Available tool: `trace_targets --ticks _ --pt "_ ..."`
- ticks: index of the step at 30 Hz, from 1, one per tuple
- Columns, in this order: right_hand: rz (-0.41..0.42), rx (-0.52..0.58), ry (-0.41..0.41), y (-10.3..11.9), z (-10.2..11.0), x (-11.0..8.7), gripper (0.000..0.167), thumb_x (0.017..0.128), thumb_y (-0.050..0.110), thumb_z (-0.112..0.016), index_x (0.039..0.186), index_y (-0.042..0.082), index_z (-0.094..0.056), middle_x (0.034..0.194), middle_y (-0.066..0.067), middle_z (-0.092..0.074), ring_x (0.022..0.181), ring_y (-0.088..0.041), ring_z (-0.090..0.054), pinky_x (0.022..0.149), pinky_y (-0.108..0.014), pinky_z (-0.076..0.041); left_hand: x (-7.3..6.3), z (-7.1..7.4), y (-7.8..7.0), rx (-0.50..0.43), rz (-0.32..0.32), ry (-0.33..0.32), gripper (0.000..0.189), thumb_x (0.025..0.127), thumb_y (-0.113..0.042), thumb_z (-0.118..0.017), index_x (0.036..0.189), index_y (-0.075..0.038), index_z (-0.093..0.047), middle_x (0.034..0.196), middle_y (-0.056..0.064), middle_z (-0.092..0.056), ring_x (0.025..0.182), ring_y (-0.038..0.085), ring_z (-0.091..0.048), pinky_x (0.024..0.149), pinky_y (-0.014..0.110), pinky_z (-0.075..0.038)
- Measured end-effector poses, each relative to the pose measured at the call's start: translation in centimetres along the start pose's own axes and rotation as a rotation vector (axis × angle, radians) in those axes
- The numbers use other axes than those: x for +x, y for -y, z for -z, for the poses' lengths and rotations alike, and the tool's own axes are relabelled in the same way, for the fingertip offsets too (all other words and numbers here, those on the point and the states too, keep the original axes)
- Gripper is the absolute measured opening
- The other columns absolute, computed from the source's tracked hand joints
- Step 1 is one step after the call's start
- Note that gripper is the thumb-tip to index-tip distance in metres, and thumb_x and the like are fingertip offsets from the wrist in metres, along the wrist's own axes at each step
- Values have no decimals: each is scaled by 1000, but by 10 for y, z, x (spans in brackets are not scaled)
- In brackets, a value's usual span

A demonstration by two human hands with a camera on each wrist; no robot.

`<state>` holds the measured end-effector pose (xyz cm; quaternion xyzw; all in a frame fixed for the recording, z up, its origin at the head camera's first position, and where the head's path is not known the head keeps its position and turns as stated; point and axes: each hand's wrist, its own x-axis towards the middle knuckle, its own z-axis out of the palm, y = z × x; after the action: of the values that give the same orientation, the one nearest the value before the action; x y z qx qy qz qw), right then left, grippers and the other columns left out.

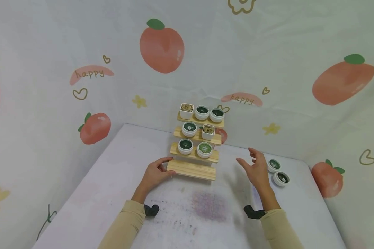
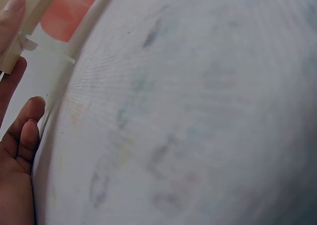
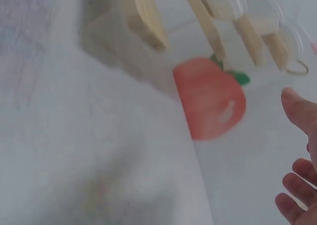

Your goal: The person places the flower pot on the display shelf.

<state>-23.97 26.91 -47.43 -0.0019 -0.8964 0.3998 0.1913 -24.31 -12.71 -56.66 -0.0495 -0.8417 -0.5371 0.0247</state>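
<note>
A tiered wooden display shelf (image 1: 191,169) stands near the back wall, its bottom board bare. My left hand (image 1: 156,175) pinches the left end of that board, thumb on one face and a finger on the other, as the left wrist view shows at the wooden board (image 2: 37,7). My right hand (image 1: 257,172) is held out right of the shelf, fingers spread and touching nothing. White round bowls with green contents, such as the light green bowl (image 1: 204,149), and square cups of grainy bits, like the top left cup (image 1: 186,110), sit on the upper boards.
To the right of my right hand, two more round bowls stand on the table: a green one (image 1: 274,165) and a darker one (image 1: 281,178). Behind the shelf hangs a white cloth (image 1: 212,58) printed with fruit. Purple and dark stains mark the tabletop (image 1: 174,221).
</note>
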Motion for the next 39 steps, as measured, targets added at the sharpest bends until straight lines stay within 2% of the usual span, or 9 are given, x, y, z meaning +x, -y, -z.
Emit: trace_targets --ticks 7,15,21,27,39 --pt "-121 -86 -39 -31 30 1 71 89 21 -81 146 -5 -47 145 -32 -46 134 -48 -44 109 -60 -38 1 1 2 -12 3 9 58 73 -43 -92 127 -40 -69 72 2 -60 65 16 -54 60 26 -45" --pt "-236 -150 -115 -59 57 -8 71 88 19 -80 143 -10 -48 141 -39 -45 130 -55 -40 105 -63 -34 1 0 2 -20 14 7 58 73 -43 -92 125 -41 -69 73 2 -61 65 15 -54 60 27 -45" --pt "-329 -223 -95 -76 68 -12 74 91 29 -76 147 -7 -44 149 -40 -37 135 -60 -31 107 -69 -25 0 0 0 -19 17 5 58 73 -40 -92 126 -39 -69 72 2 -61 64 14 -53 59 26 -45" --pt "-410 -250 -76 -92 74 -17 77 92 31 -74 149 -6 -39 153 -41 -30 139 -63 -23 109 -73 -18 0 1 -2 -22 27 9 57 74 -38 -92 127 -38 -69 73 2 -61 64 14 -53 60 26 -45" --pt "-528 -232 1 -127 67 -21 83 96 29 -68 157 -7 -24 154 -44 -23 141 -64 -20 115 -69 -22 0 1 0 -1 -2 2 58 73 -44 -91 127 -39 -69 73 1 -61 63 12 -53 59 26 -45"
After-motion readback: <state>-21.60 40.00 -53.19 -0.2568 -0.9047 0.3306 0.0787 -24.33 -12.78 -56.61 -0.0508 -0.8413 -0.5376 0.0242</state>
